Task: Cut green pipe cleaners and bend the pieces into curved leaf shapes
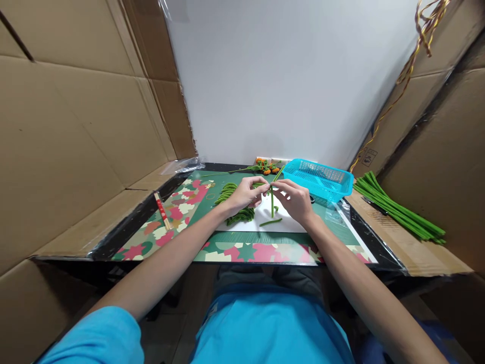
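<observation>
My left hand point(248, 193) and my right hand point(294, 199) meet over a white sheet point(253, 227), fingertips pinched together. Between them is a green pipe cleaner point(272, 205); one length hangs down below the fingers and another slants up behind them. A short loose green piece point(270, 222) lies on the sheet just beneath. Beside my left wrist rests a pile of bent green pieces point(242, 216), partly covered by that hand. A dark ring-shaped handle point(311, 199) shows past my right hand; the rest of it is hidden.
A blue plastic basket point(322, 179) stands at the back right. Long green pipe cleaners point(397, 207) lie on cardboard at the right, near a black pen-like tool point(375, 206). Orange flowers point(267, 166) lie at the back. Chopsticks in a red wrapper point(162, 210) lie left. Cardboard walls flank the table.
</observation>
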Motion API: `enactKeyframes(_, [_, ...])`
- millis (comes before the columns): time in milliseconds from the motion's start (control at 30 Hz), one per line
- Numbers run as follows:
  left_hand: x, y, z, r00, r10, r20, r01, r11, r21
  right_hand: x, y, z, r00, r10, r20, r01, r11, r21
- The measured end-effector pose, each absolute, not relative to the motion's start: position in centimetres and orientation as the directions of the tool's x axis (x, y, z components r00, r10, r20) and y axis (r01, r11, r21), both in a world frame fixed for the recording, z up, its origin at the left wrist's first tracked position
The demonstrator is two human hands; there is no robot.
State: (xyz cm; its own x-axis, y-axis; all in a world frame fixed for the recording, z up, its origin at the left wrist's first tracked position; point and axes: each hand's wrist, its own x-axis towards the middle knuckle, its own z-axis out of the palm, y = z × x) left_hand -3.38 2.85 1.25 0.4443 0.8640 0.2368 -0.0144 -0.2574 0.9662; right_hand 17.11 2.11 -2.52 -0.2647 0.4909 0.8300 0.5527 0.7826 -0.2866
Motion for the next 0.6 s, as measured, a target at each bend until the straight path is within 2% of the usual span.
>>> enactKeyframes(233, [-3.62, 3.01, 1.09, 0.39, 0.881, 0.268, 0.03, -0.303, 0.953, 17.1, 1.9, -2.57, -0.294, 0.518, 0.803, 0.575, 0.767, -0.284])
enactKeyframes(400, [-3.68, 2.77, 1.22, 0.449, 0.855, 0.259, 0.021, -0.3, 0.954, 17.09, 1.84, -2.61, -0.284, 0.477, 0.832, 0.597, 0.767, -0.236])
enactKeyframes(600, [-3.54, 2.58, 1.35, 0.394, 0.879, 0.269, 0.031, -0.305, 0.952, 17.12, 1.77, -2.59, -0.279, 0.467, 0.839, 0.606, 0.763, -0.224])
